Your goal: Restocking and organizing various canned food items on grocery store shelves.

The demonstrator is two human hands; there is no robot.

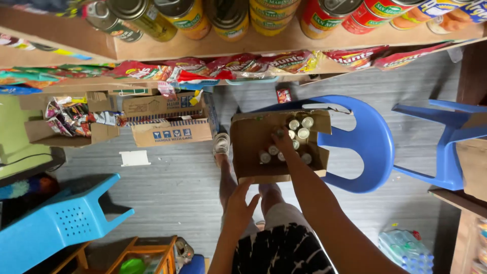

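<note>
Inside cardboard box (253,147): cans (299,129) (silver-lidded)

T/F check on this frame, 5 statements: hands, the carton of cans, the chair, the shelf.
1. The right hand reaches into the cardboard box among the cans. True.
2. The box sits on the floor. False: it rests on the seat of the blue plastic chair.
3. The left hand grips a can. False: it is empty, fingers spread, just below the box's near edge.
4. Tins lie on the wooden shelf overhead. True.
5. The box is full to the brim. False: much of its bottom is bare.
</note>
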